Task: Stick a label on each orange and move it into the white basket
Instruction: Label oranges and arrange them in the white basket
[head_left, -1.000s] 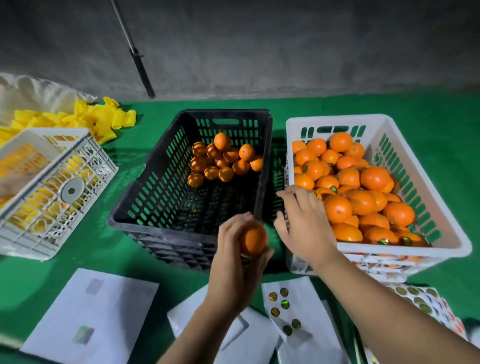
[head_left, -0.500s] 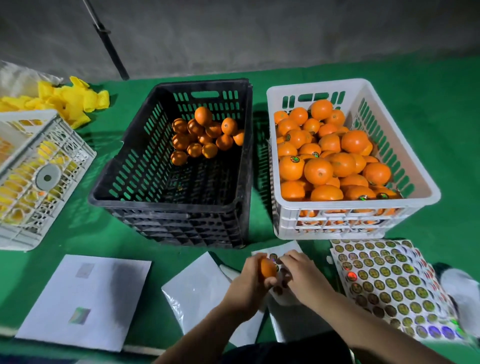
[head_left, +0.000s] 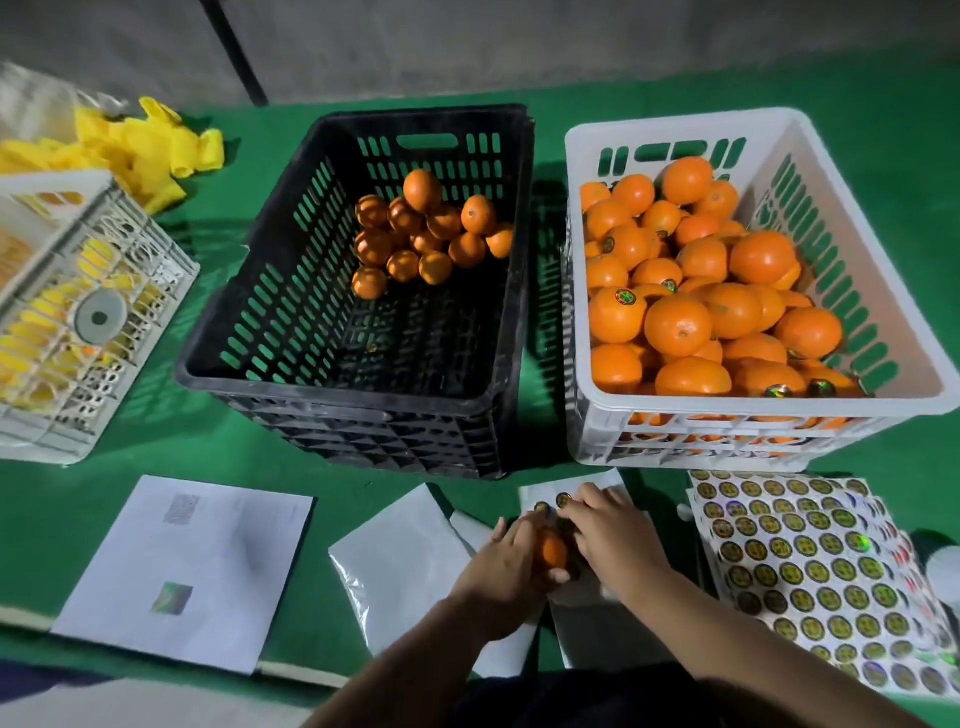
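We see the left hand (head_left: 506, 564) curled around a single orange (head_left: 550, 551), holding it low over the green table (head_left: 883, 135), just in front of the black basket (head_left: 358, 384). The right hand (head_left: 610, 530) sits right against that orange, its fingers bent down onto a nearly used-up label sheet (head_left: 592, 483) that lies under both hands; we cannot tell whether those fingers pinch a label, since they hide their own tips. A couple of round labels remain on that sheet just beyond the fingers.

The white basket (head_left: 587, 415) stands beside the black basket, on its right, and is piled high with oranges, several showing shiny round labels. The black basket holds a small heap of oranges (head_left: 426, 234) in its far half. In front of the white basket lies a full sheet of labels (head_left: 800, 561). In front of the black basket, to the left of the hands, lie blank white backing sheets (head_left: 187, 571). Left of the black basket sits a white crate (head_left: 98, 322) tipped on its side with yellow things inside.
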